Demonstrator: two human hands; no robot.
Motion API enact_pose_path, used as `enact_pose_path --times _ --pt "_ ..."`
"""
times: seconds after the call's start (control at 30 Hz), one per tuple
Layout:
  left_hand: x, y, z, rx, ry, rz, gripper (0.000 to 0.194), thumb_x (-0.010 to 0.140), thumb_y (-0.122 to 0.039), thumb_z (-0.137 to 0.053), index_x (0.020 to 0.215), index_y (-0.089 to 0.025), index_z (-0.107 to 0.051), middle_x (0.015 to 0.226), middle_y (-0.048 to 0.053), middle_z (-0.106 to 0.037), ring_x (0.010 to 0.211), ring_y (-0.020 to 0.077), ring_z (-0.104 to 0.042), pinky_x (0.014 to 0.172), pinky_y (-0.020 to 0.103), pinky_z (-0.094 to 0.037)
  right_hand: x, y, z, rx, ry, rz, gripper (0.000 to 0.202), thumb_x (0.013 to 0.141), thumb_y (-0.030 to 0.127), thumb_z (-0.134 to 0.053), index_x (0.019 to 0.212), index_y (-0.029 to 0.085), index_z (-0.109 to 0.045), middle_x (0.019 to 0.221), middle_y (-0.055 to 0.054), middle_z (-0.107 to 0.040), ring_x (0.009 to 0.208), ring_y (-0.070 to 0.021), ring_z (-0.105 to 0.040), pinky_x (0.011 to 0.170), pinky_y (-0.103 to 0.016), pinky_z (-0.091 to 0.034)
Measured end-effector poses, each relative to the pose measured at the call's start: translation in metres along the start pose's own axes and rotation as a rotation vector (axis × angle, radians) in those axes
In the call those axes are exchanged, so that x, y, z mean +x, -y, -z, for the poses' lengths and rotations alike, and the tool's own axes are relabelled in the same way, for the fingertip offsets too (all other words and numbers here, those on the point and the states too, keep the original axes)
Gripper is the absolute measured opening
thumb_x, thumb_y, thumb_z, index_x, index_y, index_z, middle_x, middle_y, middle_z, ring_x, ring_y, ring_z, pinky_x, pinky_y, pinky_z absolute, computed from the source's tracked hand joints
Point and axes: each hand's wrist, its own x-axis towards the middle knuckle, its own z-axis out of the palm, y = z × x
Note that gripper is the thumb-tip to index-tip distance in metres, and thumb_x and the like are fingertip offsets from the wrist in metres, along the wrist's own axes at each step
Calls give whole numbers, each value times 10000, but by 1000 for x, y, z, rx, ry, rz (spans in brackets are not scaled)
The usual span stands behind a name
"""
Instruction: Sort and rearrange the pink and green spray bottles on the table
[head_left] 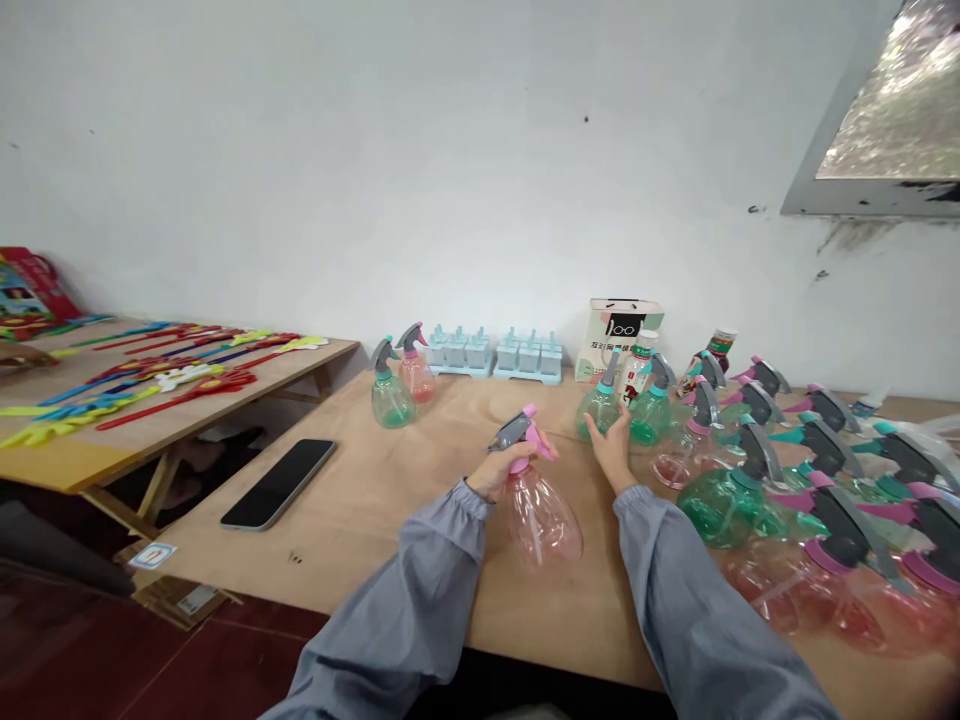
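Plastic of the pink spray bottle (546,520), tilted below the left fingers (516,457) that grip its neck, looks light, thin and slippery, so the stiffer neck should hold best, while the right fingers (622,427) spread open by a green bottle (598,403) on the counter (450,425).

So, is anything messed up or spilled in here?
I can't see a spill. The white wall looks dirty or scuffed, with dark smudges below the window. The brown table has tiny dark marks near its front-left edge.
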Motion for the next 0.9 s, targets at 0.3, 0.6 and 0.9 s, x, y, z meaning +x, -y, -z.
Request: enact_pose_path --times 0.3,0.6,0.9 --pt "-1 -3 2 -59 -19 12 311 627 -491 -768 691 -212 -648 688 67 -675 658 180 -573 595 314 -435 -65 30 46 117 81 -31 812 803 642 -652 1381 168 -336 1403 -208 -456 1322 -313 -467 1112 -522 -389" --pt "-2 -10 0 -151 -60 113 392 585 -483 -806 746 -169 -634 668 4 -639 535 73 -483 448 177 -324 -99 54 66 231 148 -109 790 756 573 -742 1326 229 -317 1339 -148 -461 1255 -280 -507 1082 -508 -433" --pt "-2 -11 0 -219 -103 134 428 535 -482 -824 766 -175 -638 683 7 -644 584 97 -534 450 179 -350 -96 62 67 275 60 -90 802 709 557 -782 1282 248 -314 1352 -140 -414 1300 -280 -464 1136 -533 -369"
